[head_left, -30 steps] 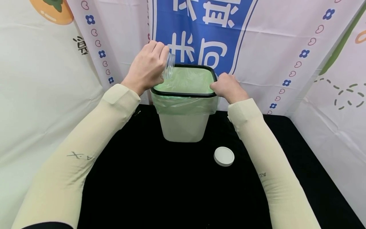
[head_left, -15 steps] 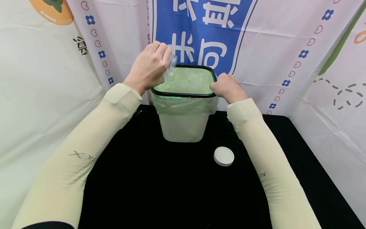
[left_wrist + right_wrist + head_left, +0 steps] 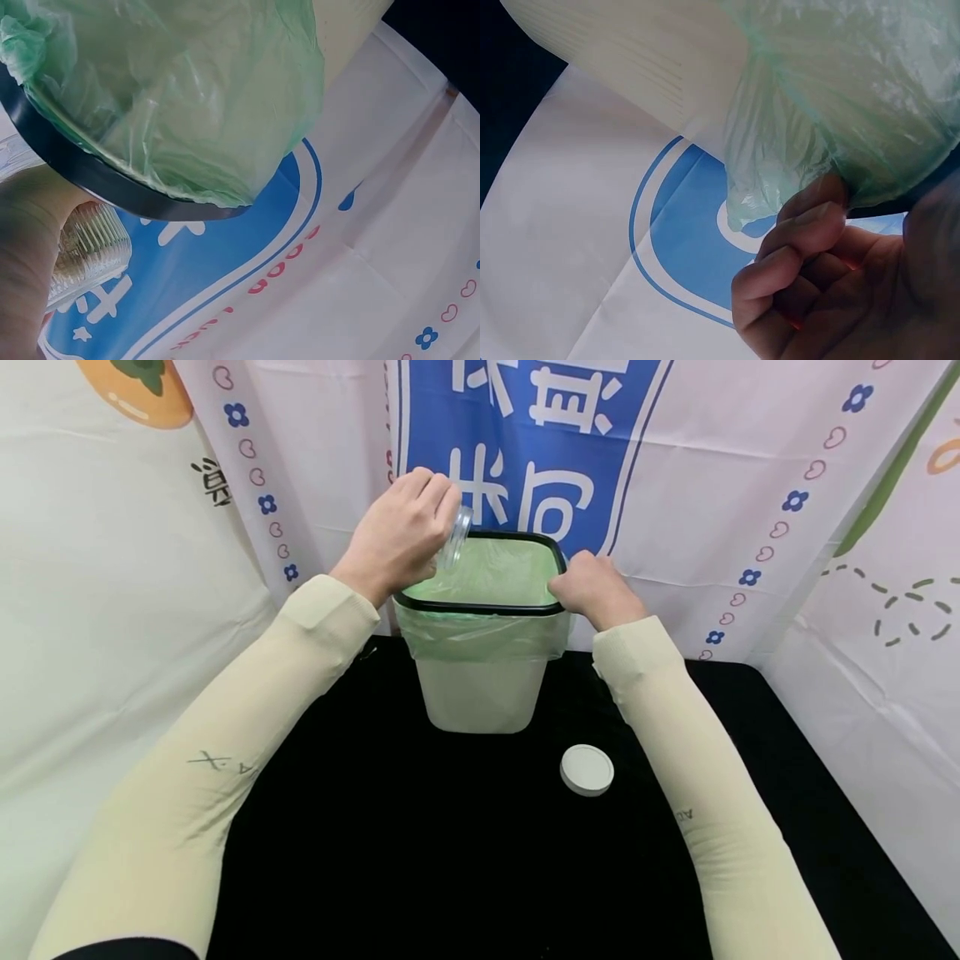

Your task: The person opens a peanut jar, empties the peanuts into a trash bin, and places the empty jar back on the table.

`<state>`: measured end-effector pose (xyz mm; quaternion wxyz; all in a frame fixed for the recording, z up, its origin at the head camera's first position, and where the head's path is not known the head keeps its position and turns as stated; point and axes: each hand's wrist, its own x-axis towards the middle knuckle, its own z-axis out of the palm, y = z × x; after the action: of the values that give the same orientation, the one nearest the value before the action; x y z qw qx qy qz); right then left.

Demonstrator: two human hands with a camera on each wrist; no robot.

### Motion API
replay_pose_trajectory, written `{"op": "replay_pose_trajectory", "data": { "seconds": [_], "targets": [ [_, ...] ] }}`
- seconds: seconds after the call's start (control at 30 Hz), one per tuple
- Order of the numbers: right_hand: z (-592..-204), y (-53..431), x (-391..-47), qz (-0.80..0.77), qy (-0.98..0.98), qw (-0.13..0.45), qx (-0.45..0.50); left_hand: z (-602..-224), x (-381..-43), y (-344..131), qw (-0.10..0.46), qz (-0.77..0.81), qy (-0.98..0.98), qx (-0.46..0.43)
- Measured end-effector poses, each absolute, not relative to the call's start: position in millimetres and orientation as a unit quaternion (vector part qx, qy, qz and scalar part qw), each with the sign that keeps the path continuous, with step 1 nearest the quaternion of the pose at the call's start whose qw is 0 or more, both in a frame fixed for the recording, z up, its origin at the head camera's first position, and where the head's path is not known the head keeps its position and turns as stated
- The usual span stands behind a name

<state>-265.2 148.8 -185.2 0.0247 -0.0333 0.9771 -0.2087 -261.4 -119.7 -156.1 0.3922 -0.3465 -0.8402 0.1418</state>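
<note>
My left hand (image 3: 405, 531) grips a clear jar (image 3: 456, 537), tilted over the left side of a pale trash bin (image 3: 482, 697). Ribbed walls of the jar (image 3: 94, 247) show in the left wrist view, with something brownish behind them; most of the jar is hidden by the hand. A thin green bag (image 3: 487, 637) lines the bin and folds down outside beneath a black rim ring (image 3: 480, 608). At the bin's right corner, my right hand (image 3: 597, 587) holds the rim, its fingers (image 3: 810, 229) curled against the bag and ring.
A round white lid (image 3: 587, 770) lies on the black tabletop (image 3: 420, 843), to the right in front of the bin. Close behind the bin hangs a printed cloth (image 3: 690, 485); more white cloth (image 3: 97, 610) encloses the left side.
My left hand has shifted slightly to the right with the jar, farther over the bin's opening. The right hand keeps its hold on the rim, and the lid lies where it was.
</note>
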Motion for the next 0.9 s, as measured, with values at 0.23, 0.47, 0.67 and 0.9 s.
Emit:
{"op": "replay_pose_trajectory", "data": {
  "seconds": [0.23,0.47,0.67,0.9],
  "targets": [
    [-186.3,148.2,-267.2,-0.210,0.977,0.030,-0.028,-157.0,-262.4,-114.4,0.385,0.145,-0.839,-0.357],
    [-186.7,148.7,-268.1,-0.214,0.976,0.026,-0.024,-157.3,-264.9,-110.0,0.388,0.150,-0.833,-0.365],
    [-186.1,149.1,-266.3,-0.212,0.976,0.027,-0.028,-157.4,-266.1,-109.7,0.383,0.158,-0.835,-0.363],
    [-186.3,148.4,-267.9,-0.211,0.977,0.023,-0.029,-157.0,-266.8,-109.1,0.391,0.174,-0.825,-0.369]
  ]
}}
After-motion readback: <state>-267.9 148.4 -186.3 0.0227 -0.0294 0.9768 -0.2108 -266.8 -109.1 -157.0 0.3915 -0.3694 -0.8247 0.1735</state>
